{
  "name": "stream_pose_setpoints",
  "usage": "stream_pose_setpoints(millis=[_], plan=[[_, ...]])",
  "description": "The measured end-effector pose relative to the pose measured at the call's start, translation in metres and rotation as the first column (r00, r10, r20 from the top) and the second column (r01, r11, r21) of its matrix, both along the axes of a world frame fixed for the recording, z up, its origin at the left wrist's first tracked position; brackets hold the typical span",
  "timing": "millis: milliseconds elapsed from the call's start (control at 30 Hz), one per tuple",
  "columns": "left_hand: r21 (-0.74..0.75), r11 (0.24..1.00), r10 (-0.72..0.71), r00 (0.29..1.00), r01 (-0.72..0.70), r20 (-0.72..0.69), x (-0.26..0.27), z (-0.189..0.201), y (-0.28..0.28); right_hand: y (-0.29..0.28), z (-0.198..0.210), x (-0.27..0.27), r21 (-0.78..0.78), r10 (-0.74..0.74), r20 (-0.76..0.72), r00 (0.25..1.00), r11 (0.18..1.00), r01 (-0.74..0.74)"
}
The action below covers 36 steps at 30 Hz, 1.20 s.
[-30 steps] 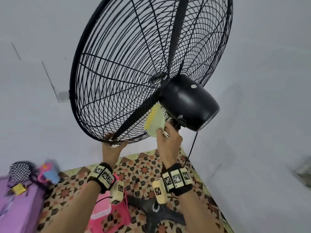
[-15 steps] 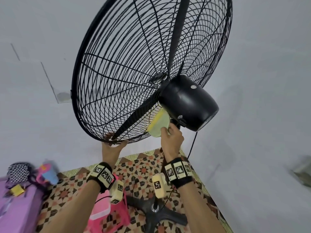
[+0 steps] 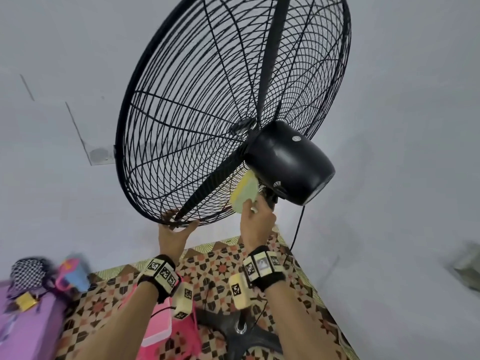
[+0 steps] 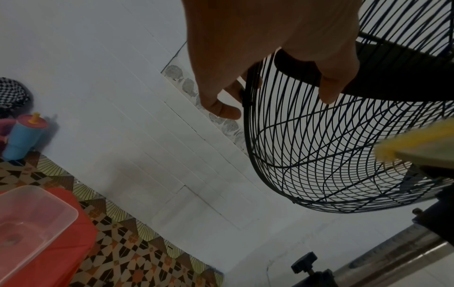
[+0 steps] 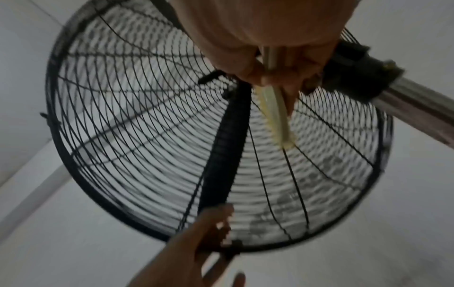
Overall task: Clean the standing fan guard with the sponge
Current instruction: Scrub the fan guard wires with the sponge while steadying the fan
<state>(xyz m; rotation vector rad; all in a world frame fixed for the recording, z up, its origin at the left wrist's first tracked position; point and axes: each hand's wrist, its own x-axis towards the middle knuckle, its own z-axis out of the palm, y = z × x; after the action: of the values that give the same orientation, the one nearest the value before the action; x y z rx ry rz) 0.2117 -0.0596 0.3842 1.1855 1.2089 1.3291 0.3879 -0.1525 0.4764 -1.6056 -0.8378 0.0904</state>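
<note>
The black wire fan guard [image 3: 207, 113] is tilted upward, with the black motor housing [image 3: 291, 162] behind it. My left hand [image 3: 176, 227] grips the guard's lower rim [image 4: 248, 124], fingers curled through the wires and thumb on the rear side. My right hand [image 3: 255, 219] pinches a yellow-green sponge [image 3: 245, 193] and presses it against the rear wires just below the motor. In the right wrist view the sponge [image 5: 275, 116] lies edge-on against the guard [image 5: 147, 136]. A fan blade [image 5: 223, 155] shows inside the cage.
The fan's steel pole [image 5: 417, 108] and black cross base [image 3: 241, 331] stand on a patterned floor mat [image 3: 207, 268]. A clear tub [image 4: 29, 219] rests on a red stool. A blue cup [image 4: 22, 136] and checkered bag [image 4: 12, 93] sit by the white wall.
My right hand has slid the sponge up and to the right along the rear wires, closer under the motor housing. The left hand keeps its hold on the rim.
</note>
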Motion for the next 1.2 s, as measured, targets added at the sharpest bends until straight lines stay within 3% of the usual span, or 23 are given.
stream_pose_setpoints(millis=[167,367,567,767,867,967,1100,1200], plan=[[-0.003,1.0,0.01,1.0,-0.01,-0.002,-0.001,-0.001,-0.004,-0.014,-0.026,-0.011,-0.13,0.146,0.076,0.986,0.982,-0.136],[0.027,0.999,-0.019,1.0,0.02,-0.02,-0.001,0.006,-0.005,0.001,-0.007,-0.002,0.015,-0.075,0.05,0.996,0.997,0.075],[0.018,0.999,-0.03,0.999,0.03,-0.019,-0.005,0.002,-0.005,-0.007,-0.023,0.0,-0.135,0.101,0.108,0.989,0.987,-0.086],[0.03,0.999,-0.045,0.999,0.046,-0.014,-0.003,0.002,-0.003,-0.006,-0.005,0.009,0.049,-0.004,0.05,0.999,0.999,0.002],[0.021,0.999,-0.039,0.999,0.039,-0.002,-0.004,-0.001,-0.002,0.001,-0.019,0.005,-0.032,0.019,0.109,0.994,0.999,-0.016],[0.013,1.0,-0.026,1.0,0.026,0.015,-0.003,0.0,-0.005,-0.002,-0.034,0.008,-0.13,0.14,0.087,0.986,0.983,-0.128],[0.002,1.0,-0.002,0.999,0.002,0.051,0.009,0.005,-0.008,-0.007,-0.034,0.017,0.07,0.093,0.0,0.996,0.993,-0.092],[-0.034,0.999,0.031,0.994,-0.027,0.101,0.017,0.002,-0.003,0.002,-0.029,0.009,0.117,0.059,-0.054,0.997,0.992,-0.052]])
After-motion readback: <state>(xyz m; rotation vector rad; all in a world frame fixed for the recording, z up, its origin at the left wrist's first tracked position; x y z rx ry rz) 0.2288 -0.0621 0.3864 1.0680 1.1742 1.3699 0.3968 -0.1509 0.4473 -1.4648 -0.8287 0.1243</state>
